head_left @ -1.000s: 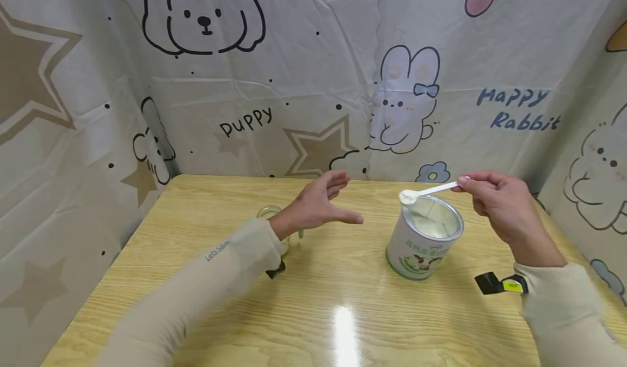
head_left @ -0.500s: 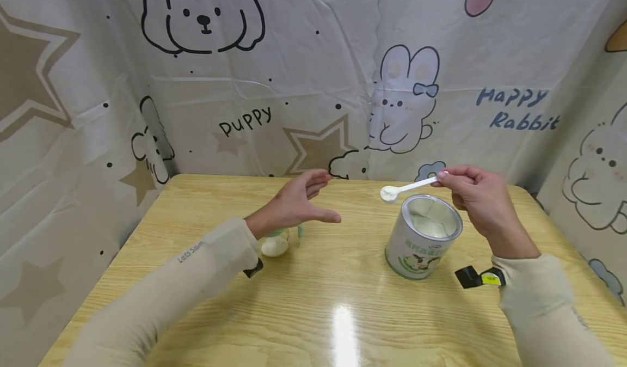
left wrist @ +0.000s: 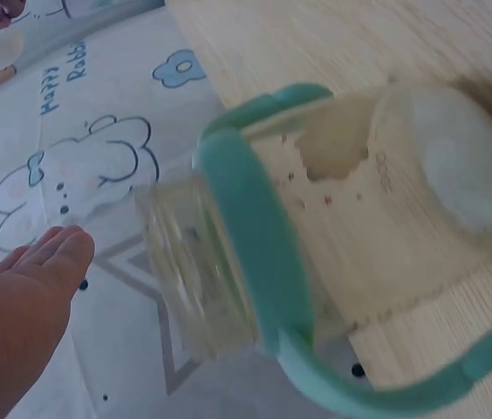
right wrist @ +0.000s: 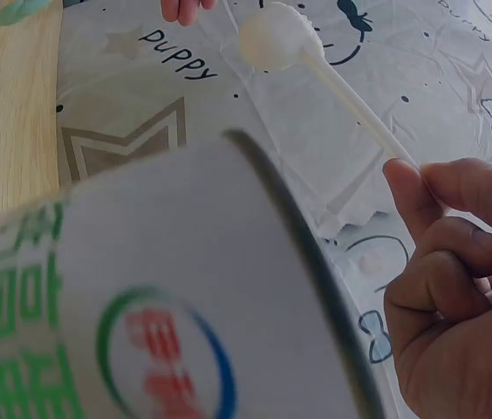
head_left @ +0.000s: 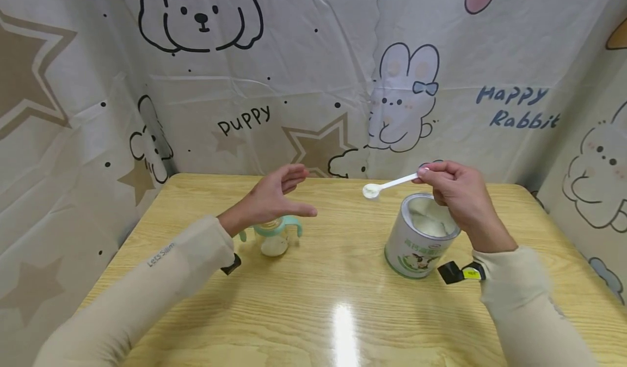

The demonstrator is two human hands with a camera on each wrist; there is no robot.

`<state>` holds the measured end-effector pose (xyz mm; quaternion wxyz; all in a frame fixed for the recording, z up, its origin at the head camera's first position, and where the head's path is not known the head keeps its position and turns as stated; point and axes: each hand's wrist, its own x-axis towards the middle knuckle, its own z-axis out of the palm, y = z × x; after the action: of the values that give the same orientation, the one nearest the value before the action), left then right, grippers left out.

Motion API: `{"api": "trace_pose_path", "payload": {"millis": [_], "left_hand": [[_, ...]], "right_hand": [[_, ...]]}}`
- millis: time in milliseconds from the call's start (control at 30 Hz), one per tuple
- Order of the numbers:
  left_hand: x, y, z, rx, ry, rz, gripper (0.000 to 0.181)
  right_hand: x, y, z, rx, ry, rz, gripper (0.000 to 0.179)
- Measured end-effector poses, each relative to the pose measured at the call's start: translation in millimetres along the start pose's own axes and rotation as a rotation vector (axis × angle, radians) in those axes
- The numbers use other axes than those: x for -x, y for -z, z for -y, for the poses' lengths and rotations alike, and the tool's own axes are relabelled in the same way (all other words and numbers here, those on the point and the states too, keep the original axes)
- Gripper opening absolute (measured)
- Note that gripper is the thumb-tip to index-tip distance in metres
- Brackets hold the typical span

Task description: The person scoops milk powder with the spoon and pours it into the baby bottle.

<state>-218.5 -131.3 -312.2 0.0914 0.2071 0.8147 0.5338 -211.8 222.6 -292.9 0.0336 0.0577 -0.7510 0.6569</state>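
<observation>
while the right grip (head_left: 459,193) pinches the white spoon (head_left: 399,181) by the end of its long handle, a small twist of finger and thumb could tip it and spill the powder (head_left: 370,191) it carries. in the head view the spoon's bowl hangs past the left side of the open can (head_left: 411,247), with the bottle (head_left: 273,244) further left, so a spill from here would probably land on the tabletop (head_left: 318,296) rather than in either vessel. the left grip (head_left: 266,198) is released, fingers extended and thumb apart, holding nothing. it hovers so near the bottle that a careless wrist could knock it over, since nothing steadies it where it stands upright on the tabletop. the right wrist is close to the can too, and a low swing might jolt its rim. how wide the bottle's mouth is against the bowl is hard to judge; a poor fit could scatter powder outside
</observation>
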Motion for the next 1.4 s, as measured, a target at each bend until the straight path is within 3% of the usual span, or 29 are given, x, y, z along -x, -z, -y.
{"api": "trace_pose_path", "payload": {"millis": [133, 267, 500, 867, 1400], "left_hand": [[6.2, 8.9, 2.4, -0.01, -0.001, -0.005, 0.093], [11.4, 15.4, 6.7, -0.018, -0.017, -0.009, 0.093], [18.1, 21.1, 18.7, -0.06, -0.055, -0.003, 0.095], [32.6, 26.7, 38.2, -0.172, -0.01, 0.018, 0.098], [41.6, 31.3, 67.4, -0.134, -0.003, -0.011, 0.093]], "right_hand": [[-2.6, -9, 2, -0.022, 0.004, 0.004, 0.001], [-4.0, -17, 3, -0.002, 0.008, 0.013, 0.016], [-4.1, -29, 4, 0.05, -0.008, 0.04, 0.021], [-7.6, -54, 4, 0.001, 0.001, 0.052, 0.016], [-12.9, -89, 4, 0.003, -0.018, 0.078, 0.019]]}}
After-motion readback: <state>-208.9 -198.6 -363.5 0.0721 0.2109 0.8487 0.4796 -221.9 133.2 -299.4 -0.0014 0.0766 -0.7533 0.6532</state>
